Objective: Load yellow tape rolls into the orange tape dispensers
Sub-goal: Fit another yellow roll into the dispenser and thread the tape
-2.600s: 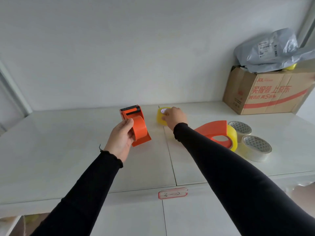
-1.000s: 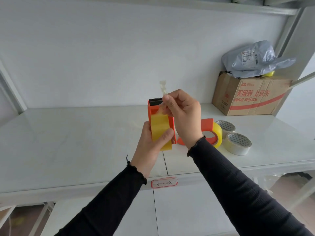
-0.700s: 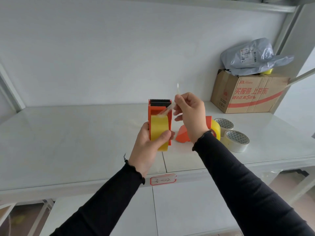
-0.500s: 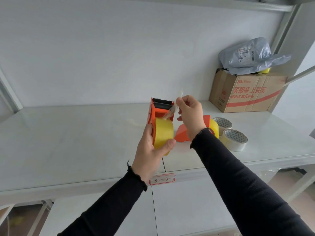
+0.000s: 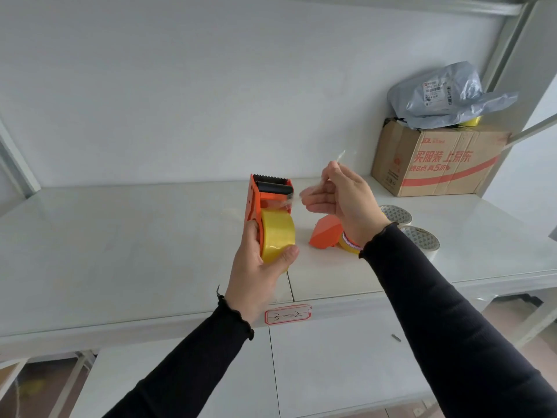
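My left hand [image 5: 254, 276] grips an orange tape dispenser [image 5: 261, 200] upright above the white shelf, with a yellow tape roll [image 5: 276, 235] seated on its hub. The dispenser's black roller and toothed blade face up. My right hand [image 5: 343, 203] pinches the loose clear tape end [image 5: 339, 156] between thumb and forefinger, to the right of the dispenser; a thin strip runs from the roll to my fingers. A second orange dispenser [image 5: 327, 233] with a yellow roll lies on the shelf behind my right wrist, partly hidden.
Two white-sided tape rolls [image 5: 422, 239] lie on the white shelf [image 5: 120, 251] at the right. A cardboard box [image 5: 437, 164] with a grey plastic bag [image 5: 443, 98] on top stands at the back right. A red-framed label [image 5: 287, 314] marks the shelf's front edge.
My right hand has pulled the tape end away from the dispenser's head, to the right and up. My left hand has kept the dispenser and roll, turning them slightly.
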Available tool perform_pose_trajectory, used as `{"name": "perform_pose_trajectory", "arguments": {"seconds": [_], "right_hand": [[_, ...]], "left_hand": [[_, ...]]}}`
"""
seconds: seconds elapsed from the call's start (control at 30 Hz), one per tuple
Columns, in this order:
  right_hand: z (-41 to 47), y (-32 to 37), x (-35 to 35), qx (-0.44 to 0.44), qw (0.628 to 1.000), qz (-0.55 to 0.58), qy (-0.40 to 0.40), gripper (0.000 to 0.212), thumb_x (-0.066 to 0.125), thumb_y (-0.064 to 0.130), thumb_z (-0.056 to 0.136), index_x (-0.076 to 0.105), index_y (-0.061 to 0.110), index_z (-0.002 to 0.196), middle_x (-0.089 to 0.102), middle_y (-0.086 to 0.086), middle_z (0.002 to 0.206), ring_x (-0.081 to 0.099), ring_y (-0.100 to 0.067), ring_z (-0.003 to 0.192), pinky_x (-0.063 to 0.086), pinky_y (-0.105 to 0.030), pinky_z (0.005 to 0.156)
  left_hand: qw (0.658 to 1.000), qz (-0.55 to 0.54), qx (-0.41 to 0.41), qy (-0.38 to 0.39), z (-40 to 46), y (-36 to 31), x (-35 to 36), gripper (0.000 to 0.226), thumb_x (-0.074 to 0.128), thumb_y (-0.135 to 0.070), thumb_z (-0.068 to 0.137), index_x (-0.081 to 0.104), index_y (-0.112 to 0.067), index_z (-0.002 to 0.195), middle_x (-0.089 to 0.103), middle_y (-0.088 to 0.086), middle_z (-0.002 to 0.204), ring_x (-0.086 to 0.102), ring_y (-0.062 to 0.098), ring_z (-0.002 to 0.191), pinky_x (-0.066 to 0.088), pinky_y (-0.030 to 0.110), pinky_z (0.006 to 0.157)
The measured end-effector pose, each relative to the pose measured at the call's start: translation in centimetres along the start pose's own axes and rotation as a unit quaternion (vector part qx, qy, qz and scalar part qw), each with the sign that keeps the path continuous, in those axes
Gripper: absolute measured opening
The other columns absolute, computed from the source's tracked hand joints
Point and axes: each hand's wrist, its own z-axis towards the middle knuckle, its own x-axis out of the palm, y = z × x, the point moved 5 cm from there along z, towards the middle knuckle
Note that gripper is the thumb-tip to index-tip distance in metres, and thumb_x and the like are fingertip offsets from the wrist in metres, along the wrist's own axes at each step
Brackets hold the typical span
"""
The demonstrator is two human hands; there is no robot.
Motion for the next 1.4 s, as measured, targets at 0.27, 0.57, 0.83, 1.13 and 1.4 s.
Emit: {"name": "perform_pose_trajectory", "arguments": {"seconds": [0.27,0.57,0.83,1.13,1.4], "right_hand": [[-0.9,0.7,0.2,-0.134,0.955,-0.261,0.04,0.026,0.073,0.008,0.089,0.065,0.008,0.114,0.062,0.011,0.082,0.059,0.002,0.072,0.051,-0.022,0.078],[-0.3,0.1,-0.3,-0.061,0.901,-0.428,0.018,0.023,0.076,0.028,0.085,0.071,0.005,0.084,0.067,-0.003,0.075,0.054,-0.012,0.062,0.046,-0.029,0.06],[0.6,2.9,1.4,-0.222,0.852,-0.471,-0.061,0.02,0.072,0.028,0.086,0.064,0.01,0.086,0.064,0.006,0.078,0.057,-0.011,0.07,0.041,-0.027,0.061],[5.9,4.2,0.9,-0.088,0.946,-0.309,0.046,0.011,0.072,0.011,0.089,0.064,0.004,0.09,0.08,-0.011,0.089,0.072,-0.012,0.064,0.058,-0.031,0.065],[5.6,-4.3,3.4,0.087,0.979,0.069,0.172,0.045,0.06,0.028,0.099,0.053,-0.005,0.129,0.06,-0.022,0.117,0.06,-0.036,0.103,0.05,-0.051,0.099]], "left_hand": [[1.0,0.007,0.005,0.018,-0.1,-0.2,0.8,0.046,0.078,-0.034,0.08,0.052,-0.022,0.116,0.07,0.008,0.101,0.069,0.034,0.09,0.054,0.058,0.082],[0.998,0.049,0.044,0.02,-0.8,-1.1,1.4,0.051,0.077,-0.033,0.082,0.049,-0.02,0.122,0.07,-0.002,0.106,0.069,0.018,0.091,0.058,0.041,0.081],[0.998,-0.024,0.003,0.051,-0.8,-1.0,1.4,0.041,0.078,-0.024,0.081,0.054,-0.022,0.114,0.073,0.0,0.098,0.073,0.026,0.087,0.061,0.043,0.079],[0.992,-0.101,-0.01,0.079,-0.5,-2.5,0.6,0.035,0.073,-0.023,0.087,0.055,-0.009,0.112,0.07,0.02,0.083,0.067,0.022,0.068,0.054,0.027,0.066],[0.974,-0.219,0.057,0.024,0.6,-4.8,-1.1,0.038,0.064,-0.023,0.091,0.056,0.014,0.084,0.063,0.011,0.068,0.063,0.021,0.073,0.051,0.025,0.074]]}}
